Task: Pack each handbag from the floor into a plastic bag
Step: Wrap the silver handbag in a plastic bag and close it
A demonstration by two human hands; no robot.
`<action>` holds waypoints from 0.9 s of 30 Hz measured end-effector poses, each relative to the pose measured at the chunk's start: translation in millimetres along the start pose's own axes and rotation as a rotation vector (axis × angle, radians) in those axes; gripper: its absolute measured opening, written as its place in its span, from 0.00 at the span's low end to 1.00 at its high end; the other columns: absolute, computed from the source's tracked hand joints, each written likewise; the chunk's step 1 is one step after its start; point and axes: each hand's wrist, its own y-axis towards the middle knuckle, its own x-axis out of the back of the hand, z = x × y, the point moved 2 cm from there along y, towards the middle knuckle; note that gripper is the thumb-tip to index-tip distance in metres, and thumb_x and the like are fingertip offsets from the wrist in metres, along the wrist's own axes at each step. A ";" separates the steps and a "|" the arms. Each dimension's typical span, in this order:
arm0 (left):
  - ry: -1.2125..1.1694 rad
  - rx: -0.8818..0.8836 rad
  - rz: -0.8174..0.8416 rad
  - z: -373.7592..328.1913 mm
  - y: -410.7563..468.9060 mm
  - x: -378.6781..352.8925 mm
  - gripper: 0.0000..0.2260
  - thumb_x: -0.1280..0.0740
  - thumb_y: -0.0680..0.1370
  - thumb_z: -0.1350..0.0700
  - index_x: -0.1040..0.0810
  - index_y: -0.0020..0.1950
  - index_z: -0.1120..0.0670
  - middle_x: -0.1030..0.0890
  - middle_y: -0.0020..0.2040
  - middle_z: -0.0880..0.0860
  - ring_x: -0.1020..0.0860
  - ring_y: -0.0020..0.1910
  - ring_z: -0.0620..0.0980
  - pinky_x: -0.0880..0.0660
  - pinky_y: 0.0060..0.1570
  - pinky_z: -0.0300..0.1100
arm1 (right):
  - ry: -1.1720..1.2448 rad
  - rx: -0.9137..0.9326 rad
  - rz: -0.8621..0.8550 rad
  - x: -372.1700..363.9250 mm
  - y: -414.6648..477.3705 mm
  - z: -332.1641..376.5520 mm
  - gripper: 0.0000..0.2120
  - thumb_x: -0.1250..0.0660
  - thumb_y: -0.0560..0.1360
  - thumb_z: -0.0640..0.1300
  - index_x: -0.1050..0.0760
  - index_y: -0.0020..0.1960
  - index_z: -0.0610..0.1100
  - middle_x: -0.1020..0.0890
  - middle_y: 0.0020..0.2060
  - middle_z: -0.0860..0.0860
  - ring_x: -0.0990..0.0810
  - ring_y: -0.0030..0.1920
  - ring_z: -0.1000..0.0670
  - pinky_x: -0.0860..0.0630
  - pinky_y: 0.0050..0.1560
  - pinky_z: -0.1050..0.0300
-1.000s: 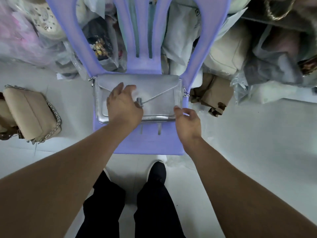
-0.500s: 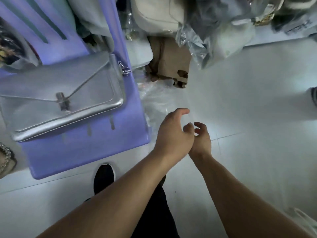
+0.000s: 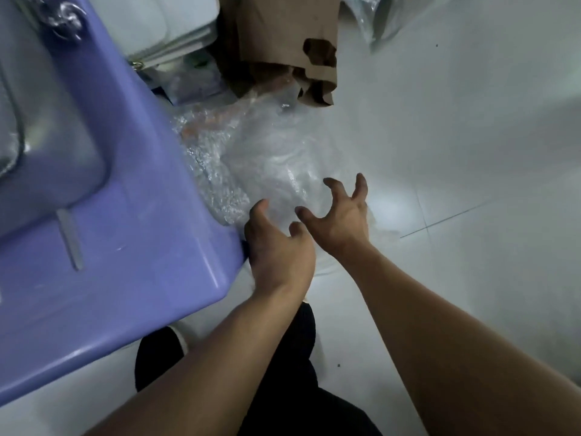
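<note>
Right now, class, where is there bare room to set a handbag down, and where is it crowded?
Bare: the white floor right of the right hand, past the clear plastic and brown paper bag; also the near strip of the purple chair, before the silver handbag. Crowded: between chair and paper bag.

The lilac plastic chair seat (image 3: 132,247) walls off the left side of the crumpled clear plastic bag (image 3: 267,158), and a torn brown paper bag (image 3: 283,36) lies at its far edge. To the right the white tiled floor (image 3: 471,152) lies open.
</note>
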 end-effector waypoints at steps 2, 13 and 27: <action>0.009 -0.009 0.003 4.1 3.8 -3.1 0.26 0.37 0.79 0.57 0.39 0.77 0.51 0.32 0.73 0.54 0.30 0.70 0.53 0.31 0.69 0.48 | 0.044 -0.019 0.041 -7.0 5.4 -2.0 0.36 0.25 0.74 0.57 0.38 0.76 0.54 0.44 0.78 0.45 0.21 0.59 0.42 0.28 0.54 0.56; 0.028 0.047 0.076 -19.2 -25.3 20.2 0.23 0.38 0.80 0.54 0.36 0.76 0.48 0.30 0.71 0.51 0.28 0.67 0.50 0.33 0.59 0.39 | 0.159 -0.078 0.059 24.4 -33.9 16.4 0.10 0.42 0.81 0.44 0.22 0.49 0.43 0.21 0.38 0.48 0.24 0.40 0.44 0.30 0.33 0.56; -0.213 -0.110 0.226 -163.5 -97.5 129.8 0.30 0.35 0.76 0.35 0.38 0.76 0.38 0.30 0.72 0.46 0.27 0.65 0.43 0.31 0.63 0.41 | 1.450 -0.072 0.612 170.9 -140.4 162.4 0.36 0.34 0.77 0.63 0.28 0.74 0.38 0.21 0.66 0.39 0.22 0.68 0.39 0.26 0.71 0.45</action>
